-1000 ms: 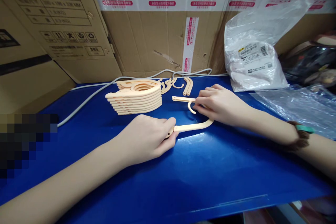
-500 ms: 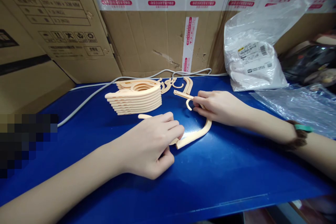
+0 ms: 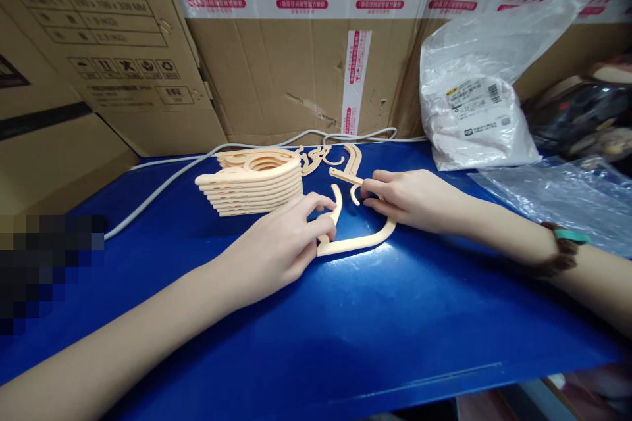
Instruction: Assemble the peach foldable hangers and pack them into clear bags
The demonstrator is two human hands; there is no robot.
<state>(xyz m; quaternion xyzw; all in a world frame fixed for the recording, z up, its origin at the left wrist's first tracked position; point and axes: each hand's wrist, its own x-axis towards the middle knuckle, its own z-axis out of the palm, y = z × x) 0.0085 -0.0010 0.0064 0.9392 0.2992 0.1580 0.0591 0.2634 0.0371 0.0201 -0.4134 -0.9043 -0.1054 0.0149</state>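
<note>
A cream plastic folding hanger (image 3: 358,245) lies between my hands over the blue table. My left hand (image 3: 291,237) has its fingers closed on the hinged end of one bar, whose curved tip points away from me. My right hand (image 3: 409,200) grips the hanger near its small hook (image 3: 354,195); another straight arm sticks out to the left of these fingers. Part of the hanger is hidden under the right hand. Just beyond my left hand stands a neat stack of folded cream hangers (image 3: 254,194).
Loose hooks (image 3: 313,159) and curved hanger arms (image 3: 352,159) lie behind the stack. A white cable (image 3: 162,194) runs along the back of the blue table (image 3: 395,335). Cardboard boxes (image 3: 276,66) wall off the rear. A plastic bag (image 3: 481,118) stands at back right, near clear film (image 3: 567,194).
My left hand has moved away from me, swinging the hanger's hinged bar so its tip now points toward the back instead of left. My right hand has barely moved.
</note>
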